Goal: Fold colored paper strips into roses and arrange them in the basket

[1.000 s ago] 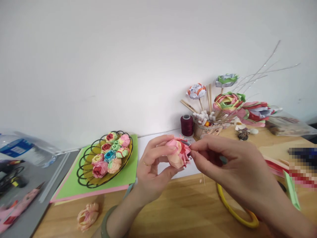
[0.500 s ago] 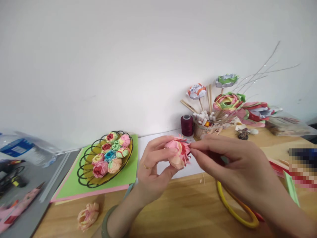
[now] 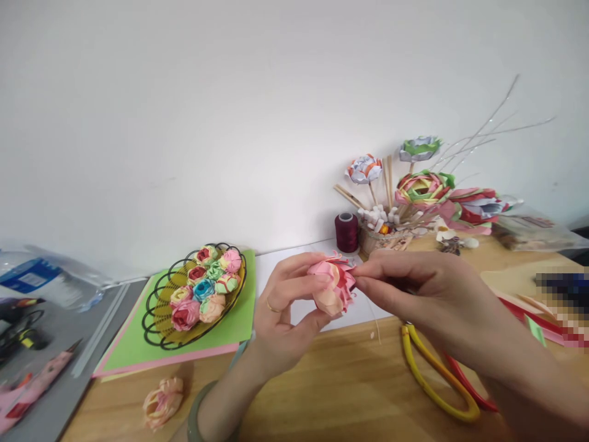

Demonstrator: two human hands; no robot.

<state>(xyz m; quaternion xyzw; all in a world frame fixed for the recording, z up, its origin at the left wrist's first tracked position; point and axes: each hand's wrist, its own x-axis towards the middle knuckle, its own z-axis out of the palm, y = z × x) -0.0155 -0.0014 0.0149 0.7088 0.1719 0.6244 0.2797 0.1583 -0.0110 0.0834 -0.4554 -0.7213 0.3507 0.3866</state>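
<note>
Because its rim corrals the small heads, the black-looped yellow basket [image 3: 161, 328], left of the hands, seems suited to keeping them together; a peach paper flower [image 3: 163, 402] lies loose on the wooden worktop [image 3: 322, 393] nearer the left forearm. The left hand [image 3: 285, 307] grasps a pink-and-cream paper flower [image 3: 329, 285] between fingers and thumb, probably lightly to spare the petals. Beyond it stands a maroon thread spool [image 3: 346, 236]. The right hand [image 3: 432, 301] pinches at the flower's fringed side, likely for fine control; what it grips there is too small to tell. Behind that hand, stems prop large paper flowers [image 3: 424, 189], perhaps keeping petals off the surface.

Counted left to right: nine heads in the basket, one loose flower, one held, one spool, four large flowers.
</note>
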